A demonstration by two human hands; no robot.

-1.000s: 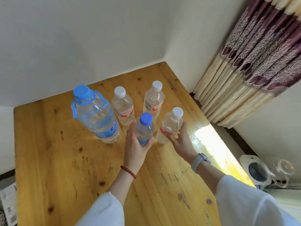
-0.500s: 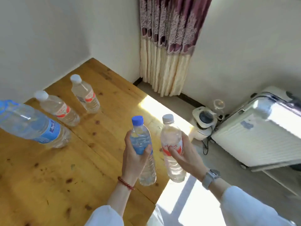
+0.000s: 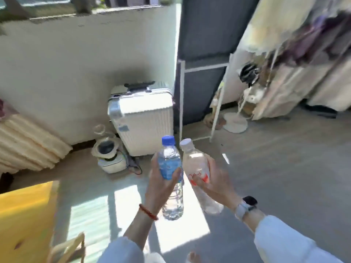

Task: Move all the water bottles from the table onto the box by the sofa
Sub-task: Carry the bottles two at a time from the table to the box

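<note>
Two bottles are held upright side by side over the floor (image 3: pixel 275 177), well beyond the corner of the bench (image 3: pixel 24 215) seen at lower left. Ahead of the fingers a white suitcase (image 3: pixel 142 120) is stood against the wall. The white-capped bottle (image 3: pixel 197 168) is clamped at its red label by the fingers of the right hand (image 3: pixel 218 179). The blue-capped bottle (image 3: pixel 170 168) is gripped around its blue label by the left hand (image 3: pixel 161 185), fingers wrapped tight.
</note>
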